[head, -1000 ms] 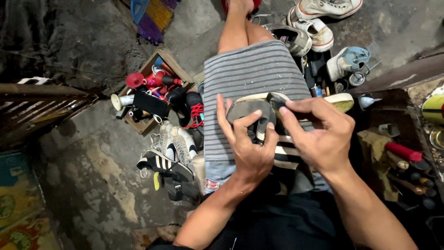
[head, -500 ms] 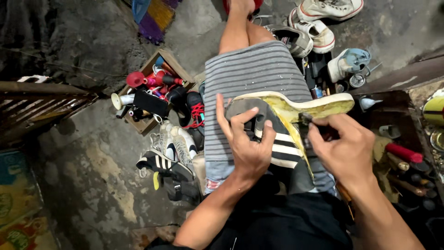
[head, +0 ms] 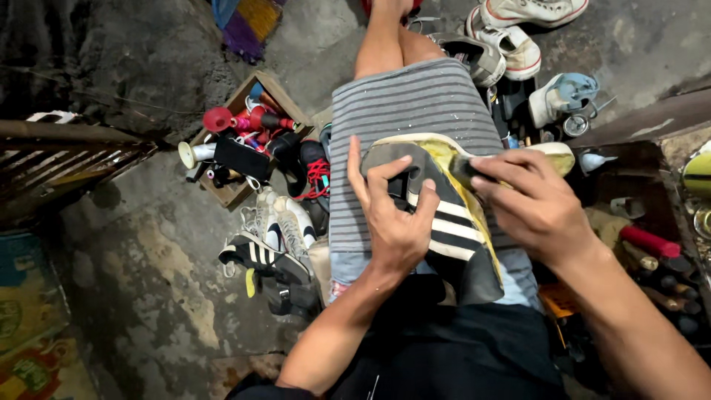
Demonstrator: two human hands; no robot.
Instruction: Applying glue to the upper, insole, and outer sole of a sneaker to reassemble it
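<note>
Currently: left fingers (head: pixel 385 174) spread, clamping the shoe (head: pixel 437 222) upper against the lap. Right fingertips (head: pixel 492 167) pinched on the yellowish sole (head: pixel 552 154), which is peeled off the upper toward 2 o'clock. Left hand (head: pixel 392 226) sits at centre, right hand (head: pixel 537 211) at 3 o'clock of it. Shoe lies on the striped cloth (head: pixel 415 104) over the thigh. Step looks like sole separation, partway done. Next move likely needs a steady pull with the upper held firm. Crate (head: pixel 237 192) of spools at 10 o'clock, sneakers (head: pixel 518 44) at 1 o'clock.
</note>
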